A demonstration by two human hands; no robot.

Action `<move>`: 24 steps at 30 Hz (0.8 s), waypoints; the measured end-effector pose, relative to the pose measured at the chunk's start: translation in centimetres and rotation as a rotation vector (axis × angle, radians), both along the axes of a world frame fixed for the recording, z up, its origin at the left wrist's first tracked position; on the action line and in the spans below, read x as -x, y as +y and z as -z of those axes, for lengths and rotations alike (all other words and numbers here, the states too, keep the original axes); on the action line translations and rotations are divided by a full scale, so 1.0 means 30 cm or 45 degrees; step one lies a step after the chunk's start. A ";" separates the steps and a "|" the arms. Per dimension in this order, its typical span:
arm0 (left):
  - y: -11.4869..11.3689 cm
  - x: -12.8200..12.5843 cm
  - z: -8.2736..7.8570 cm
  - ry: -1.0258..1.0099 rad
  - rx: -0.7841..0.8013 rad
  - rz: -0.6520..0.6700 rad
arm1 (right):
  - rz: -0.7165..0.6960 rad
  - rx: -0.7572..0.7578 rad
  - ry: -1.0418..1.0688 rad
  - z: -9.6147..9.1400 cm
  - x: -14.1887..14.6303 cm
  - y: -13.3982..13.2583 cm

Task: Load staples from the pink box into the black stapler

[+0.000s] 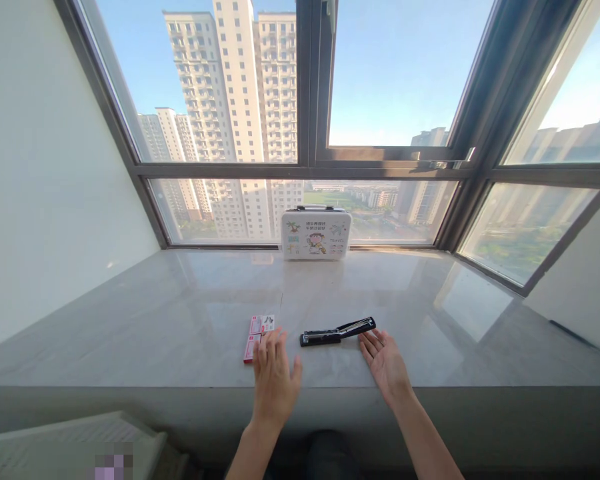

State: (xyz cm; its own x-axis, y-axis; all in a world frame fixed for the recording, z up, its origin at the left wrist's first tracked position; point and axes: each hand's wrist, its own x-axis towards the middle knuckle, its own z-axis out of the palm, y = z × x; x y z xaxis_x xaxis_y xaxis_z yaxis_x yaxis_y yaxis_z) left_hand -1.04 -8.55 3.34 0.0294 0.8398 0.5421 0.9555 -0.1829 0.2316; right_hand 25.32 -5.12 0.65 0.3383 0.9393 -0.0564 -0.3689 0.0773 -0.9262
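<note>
So there's a black stapler (337,332) on a pale, shiny windowsill (180,333), folded wide open, with one half lying toward the left and the other angling off to the right and a bit farther back, insides showing. The right hand (386,363) is at the right end of it, palm partly turned up, fingers stretched out and close together, tips right up against that end. Can't tell if it's actually pinching the stapler or just touching it. The left hand (275,370) is palm down with the fingers a bit spread and the thumb sticking out, over the corner of some small pink-and-white boxes (255,327) left of the stapler. Can't tell if the fingertips are touching those, and the hand hides part of them, so no exact count from me. Farther back, a white case (316,237) with cartoon prints and a dark handle stands upright near the dark window frame (305,171). Outside you've got tall apartment buildings (237,80) and blue sky, plus a plain white wall (55,187) over on the left.
</note>
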 end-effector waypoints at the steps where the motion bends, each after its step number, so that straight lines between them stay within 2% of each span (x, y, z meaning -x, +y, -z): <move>1: -0.004 0.030 -0.002 -0.018 -0.022 -0.100 | -0.028 0.025 0.021 0.003 -0.003 -0.022; 3: -0.021 0.088 0.003 -0.016 -0.030 -0.224 | -0.129 0.098 -0.059 0.002 0.001 -0.053; 5: -0.050 0.129 0.014 0.010 0.006 -0.203 | -0.276 0.164 -0.300 -0.005 0.021 -0.064; 7: -0.079 0.144 0.022 0.001 0.073 -0.077 | -0.436 0.176 -0.624 -0.015 0.057 -0.060; 9: -0.096 0.131 0.020 -0.052 0.169 0.138 | -0.578 0.155 -0.890 -0.027 0.105 -0.045; 12: -0.078 0.082 -0.002 -0.184 0.288 0.469 | -0.752 0.158 -1.104 -0.041 0.176 -0.013; 15: -0.015 0.033 -0.025 -0.323 0.339 0.656 | -0.744 0.145 -1.203 -0.043 0.193 0.021; 18: 0.057 0.015 -0.026 -0.427 0.403 0.754 | -0.657 0.163 -1.241 -0.030 0.131 0.044; 21: 0.104 0.022 -0.007 -0.531 0.449 0.776 | -0.596 0.219 -1.286 -0.023 0.036 0.043; 24: 0.120 0.031 0.016 -0.603 0.460 0.767 | -0.489 0.227 -1.366 -0.049 -0.016 0.023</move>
